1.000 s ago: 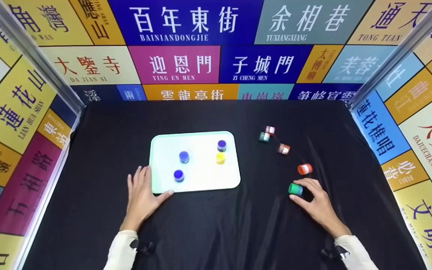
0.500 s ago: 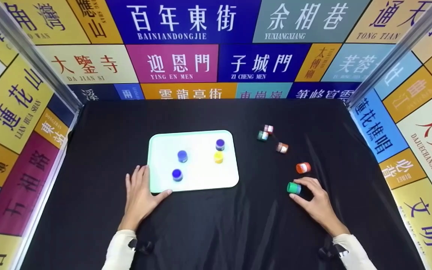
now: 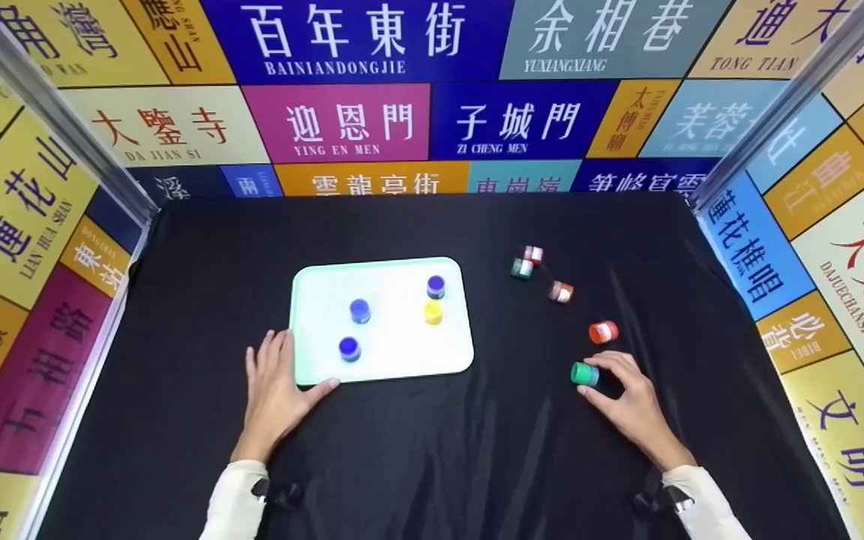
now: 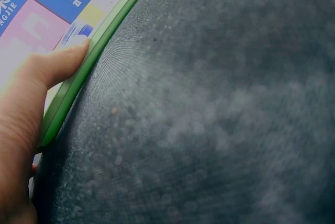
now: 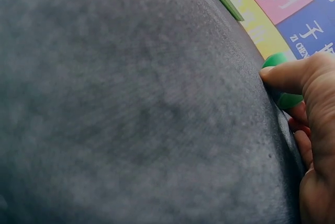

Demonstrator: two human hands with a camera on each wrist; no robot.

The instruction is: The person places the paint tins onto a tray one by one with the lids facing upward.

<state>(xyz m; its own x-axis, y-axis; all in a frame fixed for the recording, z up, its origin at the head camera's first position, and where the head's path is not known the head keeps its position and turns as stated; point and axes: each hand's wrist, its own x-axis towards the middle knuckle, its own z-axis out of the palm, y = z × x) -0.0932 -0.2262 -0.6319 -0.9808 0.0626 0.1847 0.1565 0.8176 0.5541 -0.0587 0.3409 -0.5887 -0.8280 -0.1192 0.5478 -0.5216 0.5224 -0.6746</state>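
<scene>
My left hand lies at the near left corner of a white tray with a green rim. Its fingers stretch along the tray's left side. In the left wrist view the thumb touches the green rim. On the tray stand three blue-purple jars, one of them nearest me, and a yellow jar. My right hand pinches a small green-lidded jar between thumb and fingers. That jar is tipped on its side, low over the black cloth; whether it touches the cloth I cannot tell.
An orange-red jar lies just beyond my right hand. Farther back on the black cloth lie a brownish-orange jar, a dark green jar and a red jar. Colourful sign-printed panels wall the table.
The whole head view has shifted slightly left and up. Both hands, the tray and the jars keep the same places relative to one another.
</scene>
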